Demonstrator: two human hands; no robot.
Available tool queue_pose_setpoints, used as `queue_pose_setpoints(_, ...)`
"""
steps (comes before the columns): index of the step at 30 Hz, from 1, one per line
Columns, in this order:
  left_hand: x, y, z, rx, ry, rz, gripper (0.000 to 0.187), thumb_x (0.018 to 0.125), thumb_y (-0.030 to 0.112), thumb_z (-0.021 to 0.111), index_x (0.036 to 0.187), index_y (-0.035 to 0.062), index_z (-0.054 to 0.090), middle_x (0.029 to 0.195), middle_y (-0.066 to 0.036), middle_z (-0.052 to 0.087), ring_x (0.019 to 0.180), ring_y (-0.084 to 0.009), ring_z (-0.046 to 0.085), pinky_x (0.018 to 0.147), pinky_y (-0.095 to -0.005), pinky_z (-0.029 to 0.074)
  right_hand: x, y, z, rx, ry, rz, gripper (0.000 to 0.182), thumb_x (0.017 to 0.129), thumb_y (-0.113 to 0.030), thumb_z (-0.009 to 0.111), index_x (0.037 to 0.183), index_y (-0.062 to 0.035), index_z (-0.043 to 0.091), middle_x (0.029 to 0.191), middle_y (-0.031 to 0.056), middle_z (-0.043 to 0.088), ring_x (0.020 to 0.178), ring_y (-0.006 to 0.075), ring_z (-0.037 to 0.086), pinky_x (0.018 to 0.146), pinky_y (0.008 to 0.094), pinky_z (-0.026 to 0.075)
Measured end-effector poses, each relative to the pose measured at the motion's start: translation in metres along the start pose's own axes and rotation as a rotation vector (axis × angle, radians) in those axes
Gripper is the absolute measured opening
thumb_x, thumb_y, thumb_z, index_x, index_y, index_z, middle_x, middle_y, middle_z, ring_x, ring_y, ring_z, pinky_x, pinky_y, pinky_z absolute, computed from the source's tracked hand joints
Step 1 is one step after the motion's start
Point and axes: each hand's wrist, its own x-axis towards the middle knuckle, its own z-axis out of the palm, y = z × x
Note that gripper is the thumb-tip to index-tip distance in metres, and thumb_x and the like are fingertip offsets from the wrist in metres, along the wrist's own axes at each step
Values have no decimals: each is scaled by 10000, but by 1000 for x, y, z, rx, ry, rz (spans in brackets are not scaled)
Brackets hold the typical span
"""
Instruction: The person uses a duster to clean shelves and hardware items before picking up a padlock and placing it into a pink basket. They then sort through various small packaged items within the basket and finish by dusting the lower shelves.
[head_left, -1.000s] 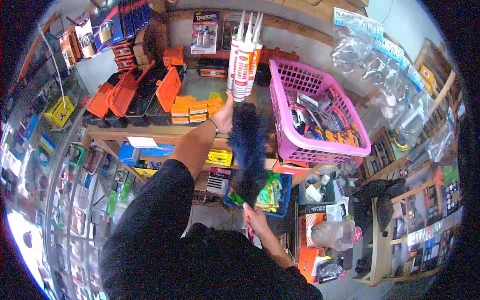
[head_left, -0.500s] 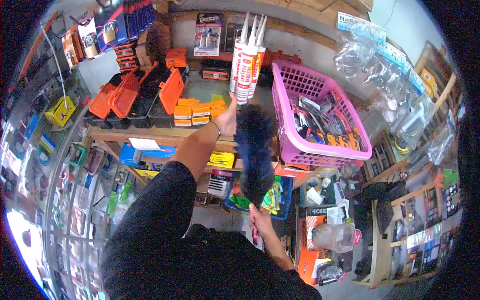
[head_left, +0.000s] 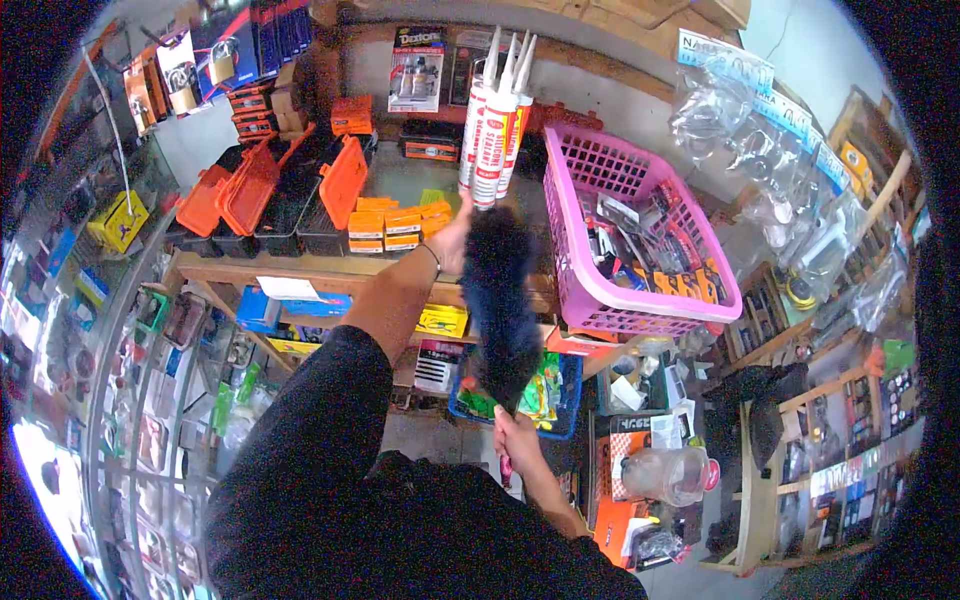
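Pink basket (head_left: 640, 312) right of small orange boxes (head_left: 403, 222); blue bin (head_left: 574, 408) below.

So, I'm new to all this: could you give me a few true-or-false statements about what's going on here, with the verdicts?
The right hand grips a dark, fluffy duster. True.
The left hand is inside the pink basket. False: it is at the lower end of the sealant tubes.
The tubes' nozzles point upward. True.
The pink basket is empty. False: packaged items lie in it.
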Motion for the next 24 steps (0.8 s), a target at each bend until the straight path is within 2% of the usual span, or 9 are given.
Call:
queue_pose_setpoints(2, -1, 1, -5, -14, -10, 11, 891, 618, 785, 327, 1047, 21, 488, 1035, -161, 554, 958, -304, 534, 852, -407, 417, -3, 3, 2, -30, -18, 44, 367, 850, -330, 484, 584, -102, 375, 450, -15, 349, 335, 94, 339, 326, 233, 274)
queue_pose_setpoints(4, 3, 1, -9, -82, -304, 33, 909, 597, 789, 323, 1077, 32, 472, 1066, -156, 539, 983, -297, 525, 880, -409, 398, -7, 3, 4, -76, -201, 75, 354, 846, -327, 496, 598, -101, 382, 457, -14, 354, 333, 94, 337, 311, 232, 261)
queue_pose_setpoints(6, 5, 1, -9, -52, -399, 66, 911, 593, 789, 303, 1086, 42, 473, 1064, -154, 541, 979, -294, 526, 881, -412, 394, -6, 3, 0, -34, -118, 50, 350, 844, -324, 502, 603, -98, 383, 458, -12, 353, 334, 96, 338, 315, 234, 265)
queue_pose_setpoints(8, 1, 1, -4, -47, 29, 28, 885, 630, 777, 286, 1088, 44, 475, 1042, -154, 552, 948, -288, 538, 853, -419, 412, -4, 4, -3, 38, 29, 10, 343, 839, -317, 512, 613, -94, 383, 461, -9, 350, 336, 100, 339, 322, 236, 273)
queue_pose_setpoints(10, -2, 1, -5, -10, -1, 20, 881, 637, 777, 281, 1085, 44, 478, 1026, -152, 558, 927, -284, 543, 839, -419, 418, -5, 9, -2, 28, 8, 26, 345, 841, -322, 508, 615, -94, 383, 459, -14, 345, 333, 101, 334, 317, 240, 270)
queue_pose_setpoints(12, 9, 1, -23, 33, -40, 6, 877, 644, 776, 276, 1081, 44, 481, 1011, -149, 564, 905, -281, 548, 825, -419, 425, -7, 9, -2, 34, -259, 70, 340, 843, -323, 503, 621, -93, 387, 453, -15, 342, 323, 104, 336, 306, 243, 270)
queue_pose_setpoints(16, 4, 0, -15, 27, -38, 143, 891, 646, 781, 264, 1079, 33, 480, 994, -140, 570, 875, -273, 555, 817, -404, 430, -9, -4, -1, 56, 26, -18, 360, 841, -323, 506, 595, -91, 385, 439, -1, 347, 323, 102, 333, 313, 245, 274)
queue_pose_setpoints(20, -8, 0, -4, -23, -274, 93, 900, 637, 774, 284, 1110, 31, 470, 1070, -133, 546, 983, -283, 518, 854, -415, 407, -9, 7, -4, -44, -178, 45, 367, 834, -340, 515, 588, -97, 391, 439, -6, 354, 314, 103, 341, 308, 243, 281)
queue_pose_setpoints(24, -13, 1, 13, -11, -21, 1, 941, 607, 802, 270, 1101, 29, 482, 1091, -138, 538, 1000, -307, 510, 855, -430, 403, -1, 7, -10, 60, 49, 24, 379, 829, -336, 525, 564, -102, 388, 427, -12, 348, 315, 98, 330, 312, 243, 272)
